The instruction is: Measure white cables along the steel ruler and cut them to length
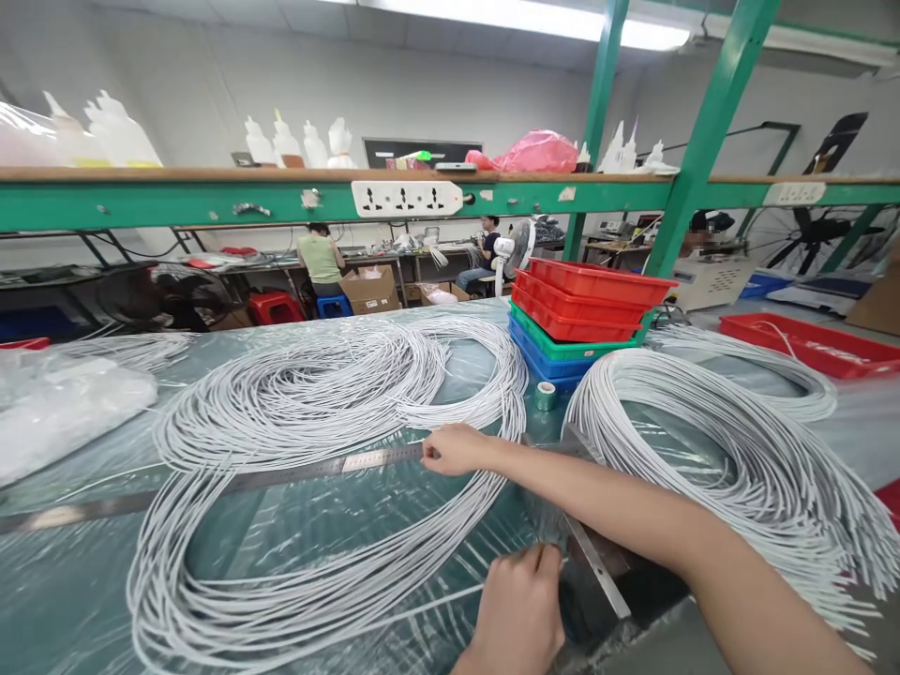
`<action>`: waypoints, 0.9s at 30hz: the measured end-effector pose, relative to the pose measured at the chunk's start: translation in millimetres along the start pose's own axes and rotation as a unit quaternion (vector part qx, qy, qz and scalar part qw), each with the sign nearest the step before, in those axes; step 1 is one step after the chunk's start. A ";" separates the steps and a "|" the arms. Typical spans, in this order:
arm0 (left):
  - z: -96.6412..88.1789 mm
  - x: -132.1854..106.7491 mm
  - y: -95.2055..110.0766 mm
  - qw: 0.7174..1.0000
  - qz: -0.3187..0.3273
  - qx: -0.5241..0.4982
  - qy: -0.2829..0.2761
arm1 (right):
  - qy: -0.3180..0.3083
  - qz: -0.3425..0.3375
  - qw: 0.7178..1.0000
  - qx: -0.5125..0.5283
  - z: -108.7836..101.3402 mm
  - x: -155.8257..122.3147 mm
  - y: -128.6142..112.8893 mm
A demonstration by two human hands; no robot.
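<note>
My right hand reaches across the table, fingers closed on a few white wires at the right end of a long steel ruler. The wires run from a big loose coil of white wire that lies over the ruler. My left hand is at the bottom edge, fingers curled down on the wire strands beside a metal cutter bar. What the left fingers grip is hidden under the hand.
A second white wire coil lies at the right, with a stack of red, green and blue trays and a tape roll behind. A plastic bag sits left. People sit at far benches.
</note>
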State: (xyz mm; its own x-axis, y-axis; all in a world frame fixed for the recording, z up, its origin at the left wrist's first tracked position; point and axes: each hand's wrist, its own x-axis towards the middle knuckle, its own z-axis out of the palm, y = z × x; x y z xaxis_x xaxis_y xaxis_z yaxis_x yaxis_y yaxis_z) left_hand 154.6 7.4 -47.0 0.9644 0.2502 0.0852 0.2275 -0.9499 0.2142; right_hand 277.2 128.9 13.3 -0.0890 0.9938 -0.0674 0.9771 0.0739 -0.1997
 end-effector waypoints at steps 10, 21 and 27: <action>-2.8 -2.1 3.6 1.000 -0.001 0.007 -0.006 | -0.014 -0.007 1.000 0.001 0.2 -4.2 -3.4; -3.0 -3.6 4.5 1.000 0.000 0.007 0.016 | -0.058 -0.017 0.998 0.023 -2.4 -5.7 -0.1; -0.9 -3.8 4.3 1.000 -0.004 -0.008 0.026 | -0.056 -0.015 0.998 0.017 -2.2 -5.1 -0.8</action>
State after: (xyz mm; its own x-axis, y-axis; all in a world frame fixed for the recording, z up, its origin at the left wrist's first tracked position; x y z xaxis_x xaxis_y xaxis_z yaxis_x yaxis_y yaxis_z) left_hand 151.8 2.6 -45.5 0.9542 0.2681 0.1327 0.2332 -0.9445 0.2315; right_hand 277.3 124.0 16.0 -0.1420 0.9752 -0.1699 0.9664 0.0995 -0.2369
